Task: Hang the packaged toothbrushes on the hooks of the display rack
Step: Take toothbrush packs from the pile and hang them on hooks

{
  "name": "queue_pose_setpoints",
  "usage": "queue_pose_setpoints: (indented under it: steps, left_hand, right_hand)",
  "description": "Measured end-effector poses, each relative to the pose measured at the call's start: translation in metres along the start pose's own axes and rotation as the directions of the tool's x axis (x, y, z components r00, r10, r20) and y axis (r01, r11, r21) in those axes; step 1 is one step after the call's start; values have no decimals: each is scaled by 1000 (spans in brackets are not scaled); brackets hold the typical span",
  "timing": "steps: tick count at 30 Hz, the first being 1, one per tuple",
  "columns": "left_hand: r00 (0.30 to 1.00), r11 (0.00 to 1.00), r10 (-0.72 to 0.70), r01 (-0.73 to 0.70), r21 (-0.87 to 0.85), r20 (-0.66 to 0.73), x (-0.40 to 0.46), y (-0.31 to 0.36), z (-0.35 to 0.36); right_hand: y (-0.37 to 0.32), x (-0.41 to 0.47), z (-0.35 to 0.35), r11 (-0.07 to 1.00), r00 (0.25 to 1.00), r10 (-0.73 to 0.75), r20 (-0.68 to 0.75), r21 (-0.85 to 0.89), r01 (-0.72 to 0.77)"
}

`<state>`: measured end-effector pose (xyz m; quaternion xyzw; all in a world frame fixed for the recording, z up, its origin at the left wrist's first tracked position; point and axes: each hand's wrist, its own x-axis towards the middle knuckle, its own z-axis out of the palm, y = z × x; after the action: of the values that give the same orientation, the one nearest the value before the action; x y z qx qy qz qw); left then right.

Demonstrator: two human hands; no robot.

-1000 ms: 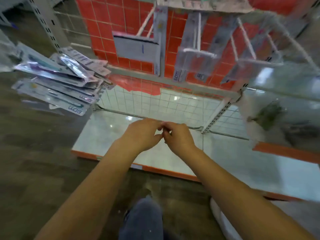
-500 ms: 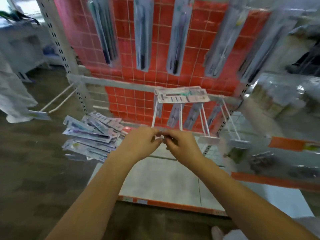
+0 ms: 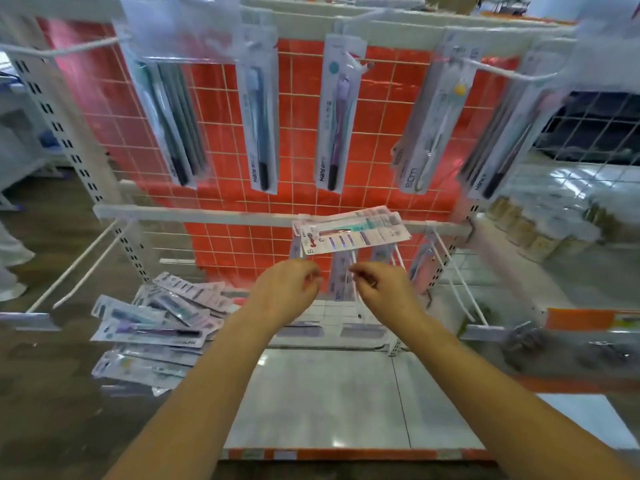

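Observation:
Packaged toothbrushes [image 3: 261, 119] hang in a row from the upper hooks of the orange grid display rack [image 3: 304, 216]. A small stack of packages [image 3: 351, 230] lies flat across the lower white hooks [image 3: 450, 268]. A loose pile of toothbrush packages [image 3: 156, 327] lies at the lower left. My left hand [image 3: 287, 289] and my right hand [image 3: 381, 289] hover side by side just below the flat stack, a small gap between them. Both have curled fingers and nothing visible in them.
White perforated uprights [image 3: 69, 143] frame the rack. Long empty white hooks [image 3: 76, 268] stick out at the left. A pale base shelf [image 3: 329, 400] with an orange front edge lies below my arms. Bagged goods [image 3: 540, 233] fill the neighbouring rack on the right.
My view has tilted up from the base shelf to the hanging rows. My hands, pressed together fingertip to fingertip before, have drawn slightly apart.

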<state>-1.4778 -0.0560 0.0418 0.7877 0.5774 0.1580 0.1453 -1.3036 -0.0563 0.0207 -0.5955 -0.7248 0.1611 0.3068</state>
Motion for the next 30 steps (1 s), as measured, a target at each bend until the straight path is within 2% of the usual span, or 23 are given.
queue_pose_setpoints:
  steps: [3,6,9,11,14,17,20,23,30]
  left_hand:
    - [999,999,-44,44,-16,-11,19,9,5]
    - [993,993,-115,115,-2,36,37,17,12]
    - [984,988,-153,153,7,88,52,25,22]
    - [981,986,-167,166,19,97,59,30,28]
    - [984,987,-160,157,41,79,65,35,37]
    - [989,990,-139,136,48,59,67,37,42]
    - [992,991,-122,119,67,37,67,34,46]
    - [993,991,-112,110,80,33,67,27,53]
    - [993,992,-117,117,38,-22,76,21,66]
  right_hand:
    - [24,19,-6,999,1000,5,-8,-49,-6]
    - [45,41,-14,995,1000,-7,-6,-101,6]
    - [65,64,-15,973,997,-22,71,-228,38]
    - [75,77,-12,939,985,25,171,-342,35]
    - [88,95,-5,924,964,51,260,-378,53]
    - [99,111,0,888,949,-28,315,-428,169]
    - [104,123,2,845,910,-27,414,-477,242]
    - [108,137,5,799,897,-56,438,-519,303]
    - [115,160,13,773,868,-13,497,-545,324]
